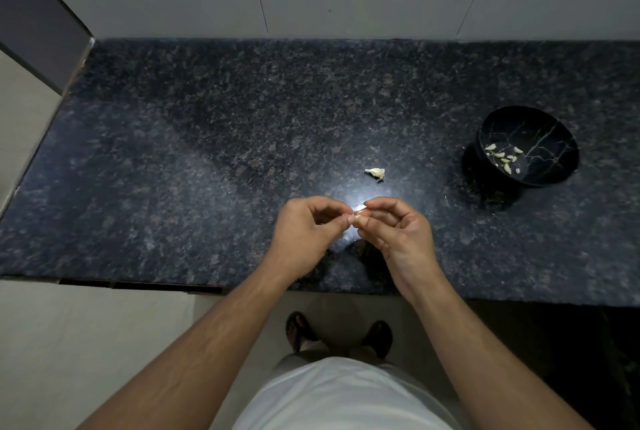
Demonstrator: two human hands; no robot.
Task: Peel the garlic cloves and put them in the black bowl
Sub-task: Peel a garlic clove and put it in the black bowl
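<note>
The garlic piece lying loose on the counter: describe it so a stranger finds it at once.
On the dark granite counter, look left of the black bowl and just beyond the two hands. The garlic piece lies there alone, pale and papery, untouched, unlike the clove pinched between the hands.

A dark speckled stone worktop [207, 152] carries a black bowl [554, 173] of peeled garlic cloves [502, 159] at its right, and a garlic scrap [375, 172] near the centre.

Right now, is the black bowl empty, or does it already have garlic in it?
Not empty. The black bowl holds a small cluster of pale garlic cloves on its near-left inner side; most of its inside is bare.
</note>
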